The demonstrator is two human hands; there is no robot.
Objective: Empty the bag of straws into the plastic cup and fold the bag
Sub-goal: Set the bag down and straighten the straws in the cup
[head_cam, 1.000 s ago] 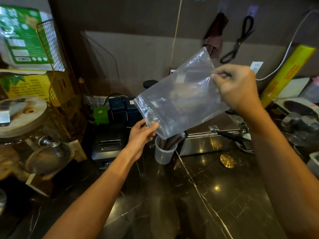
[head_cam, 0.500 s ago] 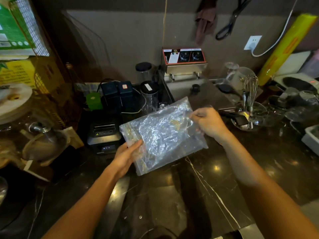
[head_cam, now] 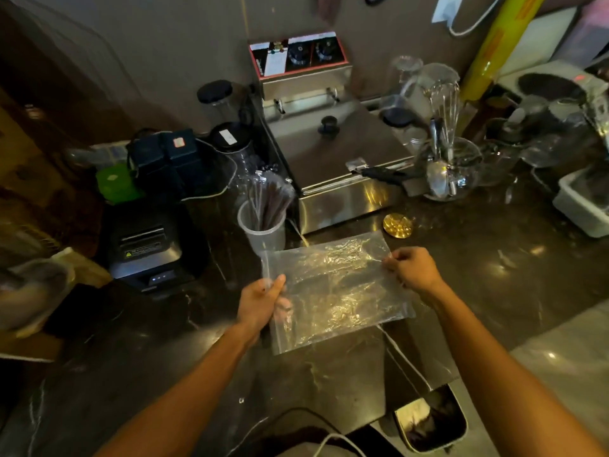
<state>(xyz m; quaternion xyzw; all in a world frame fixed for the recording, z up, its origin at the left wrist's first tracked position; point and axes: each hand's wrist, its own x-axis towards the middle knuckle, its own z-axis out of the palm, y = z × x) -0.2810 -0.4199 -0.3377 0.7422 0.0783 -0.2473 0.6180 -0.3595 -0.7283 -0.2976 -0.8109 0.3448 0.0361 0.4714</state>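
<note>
Hands pinch bag (head_cam: 333, 291) ends; cup (head_cam: 262, 230), fryer (head_cam: 333, 153), printer (head_cam: 150, 245) behind.

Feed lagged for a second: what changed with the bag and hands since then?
The bag came down from its tilt above the plastic cup and is now spread flat, low over the counter. Left hand and right hand still pinch opposite edges. The straws stay in the cup.

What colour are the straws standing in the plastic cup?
Dark brown, nearly black, seen in the head view: straws inside the clear plastic cup.
</note>
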